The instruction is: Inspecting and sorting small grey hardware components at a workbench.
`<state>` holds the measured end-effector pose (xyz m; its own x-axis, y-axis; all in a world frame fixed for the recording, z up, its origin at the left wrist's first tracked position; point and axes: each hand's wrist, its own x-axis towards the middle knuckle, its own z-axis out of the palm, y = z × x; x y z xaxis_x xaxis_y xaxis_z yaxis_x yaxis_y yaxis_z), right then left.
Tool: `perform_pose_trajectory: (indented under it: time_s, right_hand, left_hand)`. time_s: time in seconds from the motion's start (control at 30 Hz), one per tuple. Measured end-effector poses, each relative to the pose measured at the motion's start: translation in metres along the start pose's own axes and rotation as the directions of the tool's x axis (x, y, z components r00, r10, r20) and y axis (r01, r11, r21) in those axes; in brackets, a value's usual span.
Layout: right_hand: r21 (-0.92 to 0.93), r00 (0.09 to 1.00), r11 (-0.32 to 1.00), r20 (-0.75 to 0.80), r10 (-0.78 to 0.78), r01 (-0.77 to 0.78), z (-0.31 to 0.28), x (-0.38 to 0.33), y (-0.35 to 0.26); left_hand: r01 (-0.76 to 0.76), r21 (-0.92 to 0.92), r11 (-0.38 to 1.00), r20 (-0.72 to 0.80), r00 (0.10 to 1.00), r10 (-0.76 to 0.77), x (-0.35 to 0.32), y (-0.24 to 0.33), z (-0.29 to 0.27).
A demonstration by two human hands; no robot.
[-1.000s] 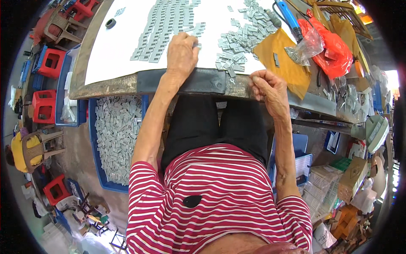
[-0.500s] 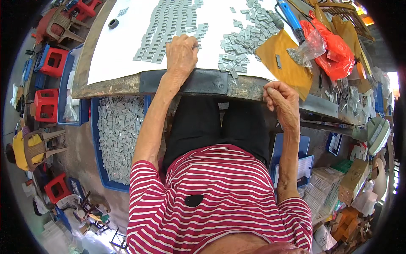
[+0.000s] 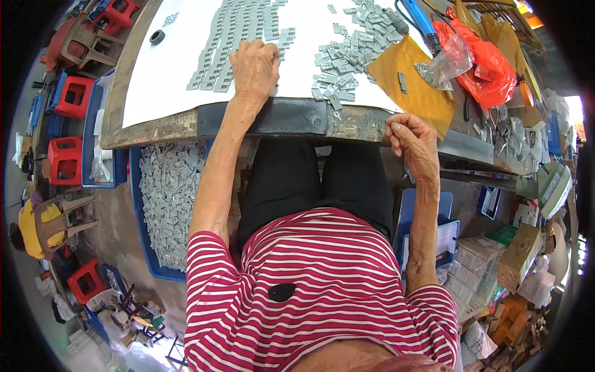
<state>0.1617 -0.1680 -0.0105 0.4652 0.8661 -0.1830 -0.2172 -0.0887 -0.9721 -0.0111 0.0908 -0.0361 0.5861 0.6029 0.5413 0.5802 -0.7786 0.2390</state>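
Note:
My left hand point(image 3: 254, 68) rests over the near right end of the rows of small grey flat pieces point(image 3: 232, 46) on the white sheet point(image 3: 167, 80). Its fingers are curled down, and the tips are hidden behind the knuckles. Just off the table's front edge, my right hand point(image 3: 415, 141) is closed, thumb against bent fingers; anything inside it is too small to see. Between and beyond the hands lies a loose heap of similar grey pieces point(image 3: 356, 53). One grey piece point(image 3: 402, 82) lies on the brown paper point(image 3: 427, 102) beyond my right hand.
A blue power screwdriver point(image 3: 421, 22) and a red plastic bag point(image 3: 486, 80) are at the back right. A black ring point(image 3: 157, 37) sits far left. Below the table's left side, a blue crate point(image 3: 140, 229) holds many grey pieces. Red stools point(image 3: 65, 160) stand farther left.
The whole view has shifted slightly left. My left hand has moved a little left and farther from me over the grey rows. My right hand keeps its closed pose by the edge.

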Motion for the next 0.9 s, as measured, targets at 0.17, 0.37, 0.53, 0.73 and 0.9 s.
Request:
perform_pose_trajectory:
  time_s: [0.17,0.37,0.53,0.73,0.9]
  right_hand:
    - [-0.007,1.0,1.0,-0.002,-0.008,0.008,-0.004,0.002,0.001]
    - [-0.043,1.0,0.999,-0.018,-0.009,0.008,-0.002,0.002,0.002]
    - [-0.076,0.999,0.997,-0.028,-0.031,0.029,-0.005,-0.001,0.002]
    - [-0.088,1.0,0.996,-0.017,0.006,-0.007,-0.002,0.002,-0.015]
    - [-0.365,0.972,0.921,-0.127,-0.196,0.138,-0.02,0.03,-0.033]
  left_hand:
    - [-0.057,-0.301,0.952,0.015,0.998,0.064,-0.012,0.019,-0.012]
    - [-0.088,-0.425,0.901,0.14,0.977,0.161,-0.029,0.055,-0.026]
    - [-0.134,-0.385,0.913,0.195,0.955,0.222,-0.034,0.062,-0.03]
    - [-0.3,-0.233,0.925,0.145,0.93,0.338,-0.035,0.061,-0.028]
    - [-0.333,-0.191,0.923,0.059,0.935,0.349,-0.032,0.059,-0.023]
